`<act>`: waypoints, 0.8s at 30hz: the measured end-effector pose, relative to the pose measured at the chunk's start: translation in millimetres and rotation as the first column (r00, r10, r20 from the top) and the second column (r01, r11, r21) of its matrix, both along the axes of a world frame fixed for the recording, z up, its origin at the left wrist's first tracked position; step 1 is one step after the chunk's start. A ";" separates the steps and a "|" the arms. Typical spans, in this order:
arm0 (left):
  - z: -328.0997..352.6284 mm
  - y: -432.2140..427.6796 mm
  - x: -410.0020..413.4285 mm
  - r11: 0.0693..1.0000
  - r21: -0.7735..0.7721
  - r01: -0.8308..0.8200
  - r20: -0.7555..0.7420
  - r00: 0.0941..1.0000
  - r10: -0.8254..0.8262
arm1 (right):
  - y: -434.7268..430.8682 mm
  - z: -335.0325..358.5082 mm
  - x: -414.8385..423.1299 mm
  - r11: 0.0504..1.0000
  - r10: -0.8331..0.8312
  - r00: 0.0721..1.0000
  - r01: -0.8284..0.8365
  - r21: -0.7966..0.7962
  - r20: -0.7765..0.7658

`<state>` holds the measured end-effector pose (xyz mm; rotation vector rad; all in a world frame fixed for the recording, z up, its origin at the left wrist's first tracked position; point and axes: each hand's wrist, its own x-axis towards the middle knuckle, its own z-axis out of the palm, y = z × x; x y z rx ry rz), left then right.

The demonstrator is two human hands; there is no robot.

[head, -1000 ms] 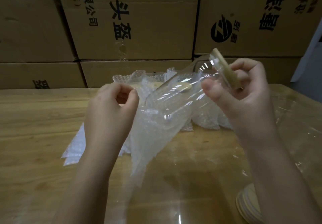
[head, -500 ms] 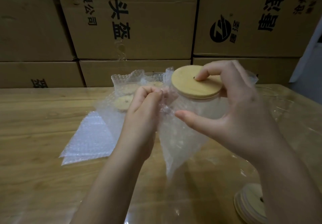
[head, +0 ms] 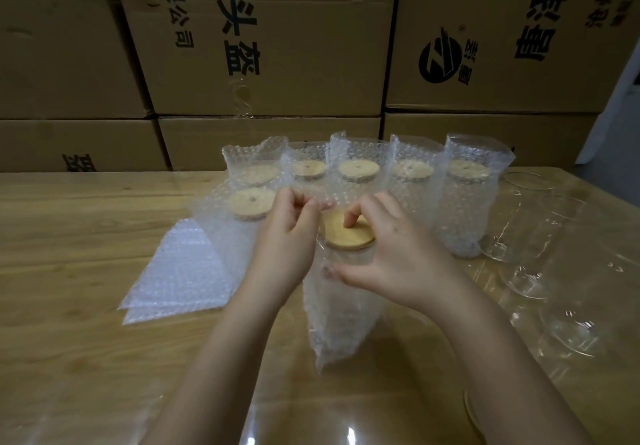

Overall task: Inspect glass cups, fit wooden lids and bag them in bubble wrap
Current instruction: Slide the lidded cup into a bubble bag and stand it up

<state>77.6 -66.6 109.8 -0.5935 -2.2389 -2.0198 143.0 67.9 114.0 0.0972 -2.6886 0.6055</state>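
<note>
A glass cup with a round wooden lid [head: 346, 235] stands upright inside a bubble wrap bag [head: 341, 309] at the table's middle. My left hand [head: 287, 247] pinches the bag's top edge on the left side. My right hand [head: 394, 254] grips the cup through the bag, with a fingertip pressing on the lid. Behind them stand several bagged cups with wooden lids [head: 462, 202] in a row.
Flat bubble wrap bags [head: 180, 271] lie stacked at the left. Bare glass cups [head: 540, 237] lie and stand at the right. A pile of wooden lids [head: 472, 410] peeks out at the lower right. Stacked cardboard boxes [head: 263, 39] wall off the table's far edge.
The cup went from tilted in the air to upright and lower inside the bag. My left hand moved right to the bag's top edge. The camera now looks further down the table.
</note>
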 end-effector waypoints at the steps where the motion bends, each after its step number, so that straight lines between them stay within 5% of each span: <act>1: -1.1 0.4 0.2 0.999 -0.037 -0.008 -0.034 0.999 0.007 | 0.3 -1.9 -1.4 1.000 -0.006 1.000 0.005 0.017 0.017; 5: 3.3 -3.3 7.0 0.977 -0.213 -0.005 -0.276 0.960 -0.056 | 1.3 -3.7 -3.5 1.000 0.003 0.996 -0.002 -0.011 0.090; 9: 22.6 -22.3 16.9 0.885 -0.452 -0.110 -0.626 0.746 -0.227 | 9.1 3.9 0.2 0.973 0.041 0.997 -0.024 -0.231 0.067; 12: 32.3 -31.9 26.5 0.685 -0.717 -0.129 -0.510 0.766 -0.390 | 17.9 2.4 -0.6 0.963 -0.050 0.998 0.036 -0.265 -0.046; 15: 33.9 -34.7 30.3 0.566 -0.791 -0.234 -0.512 0.759 -0.402 | 21.3 -2.9 -3.6 0.975 -0.112 0.993 0.101 -0.196 -0.044; 24: 35.1 -39.5 27.0 0.530 -0.823 -0.206 -0.462 0.785 -0.412 | 19.1 -4.2 -6.9 0.964 -0.051 0.995 0.026 -0.265 -0.085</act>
